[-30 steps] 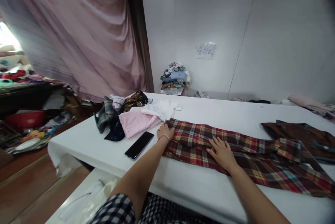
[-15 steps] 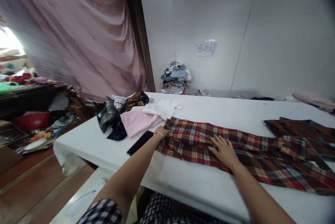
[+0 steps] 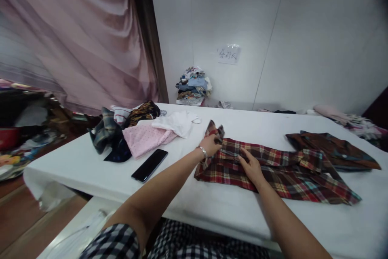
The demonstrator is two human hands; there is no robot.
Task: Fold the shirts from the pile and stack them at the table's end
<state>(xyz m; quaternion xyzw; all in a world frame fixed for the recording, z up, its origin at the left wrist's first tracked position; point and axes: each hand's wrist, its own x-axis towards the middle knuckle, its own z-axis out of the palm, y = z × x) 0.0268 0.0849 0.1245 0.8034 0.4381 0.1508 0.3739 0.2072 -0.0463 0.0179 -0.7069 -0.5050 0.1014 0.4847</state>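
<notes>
A red and brown plaid shirt (image 3: 279, 178) lies stretched lengthwise over the white-covered table, its collar end to the right. My left hand (image 3: 211, 144) grips the shirt's left end and holds that edge raised and bent over. Flat on the fabric, near the fold, rests my right hand (image 3: 251, 166), fingers spread. A black phone (image 3: 150, 165) lies left of my left wrist, apart from the shirt. Beyond it is a pink dotted garment (image 3: 145, 140) with a white garment (image 3: 177, 123) partly over it.
Dark crumpled clothes (image 3: 110, 133) lie at the table's left. A brown folded shirt (image 3: 333, 150) is at the right. A tall clothes stack (image 3: 194, 85) stands by the back wall, below a paper sign (image 3: 228, 54). The white table (image 3: 230, 210) extends along my front.
My left hand has lifted the shirt's left end and moved it rightward, bending it over. My right hand stays on the fabric. The whole view has swung slightly right.
</notes>
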